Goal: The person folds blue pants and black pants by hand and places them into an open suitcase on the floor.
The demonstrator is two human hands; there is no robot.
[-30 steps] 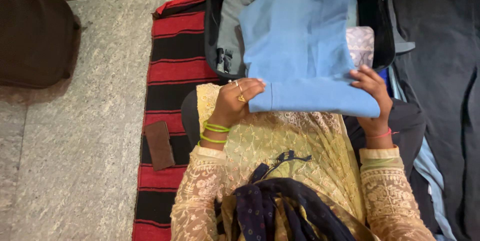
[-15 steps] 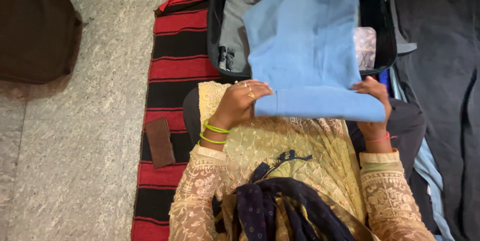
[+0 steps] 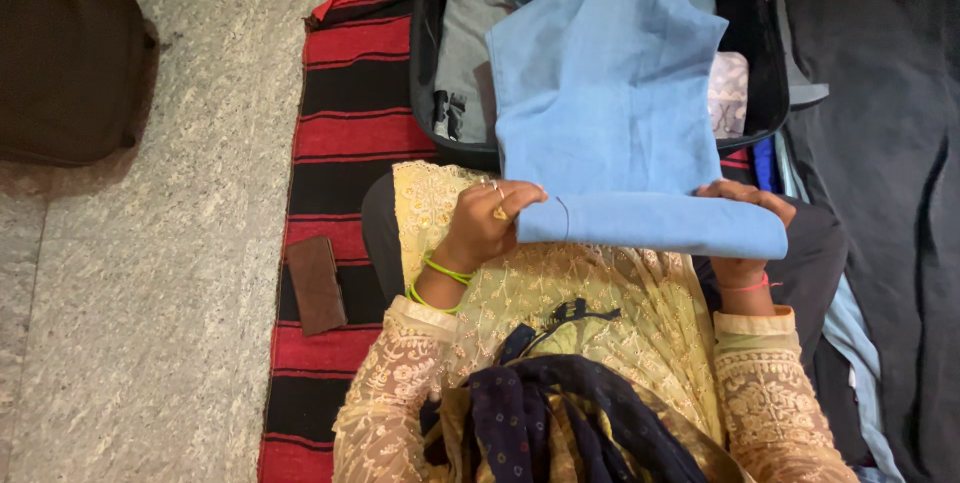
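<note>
Flooring of grey speckled stone [image 3: 150, 243] is seen at far left, with a dark bag [image 3: 65, 53] upon it. A brown wallet [image 3: 316, 283] lies on the red and black striped mat [image 3: 345, 133]. The left hand [image 3: 485, 223] is closed on the left end of the folded blue garment [image 3: 610, 113], which is draped from the lap into the open black suitcase [image 3: 425, 43]. The right hand [image 3: 745, 213] grips its right end, fingers curled over the fold.
</note>
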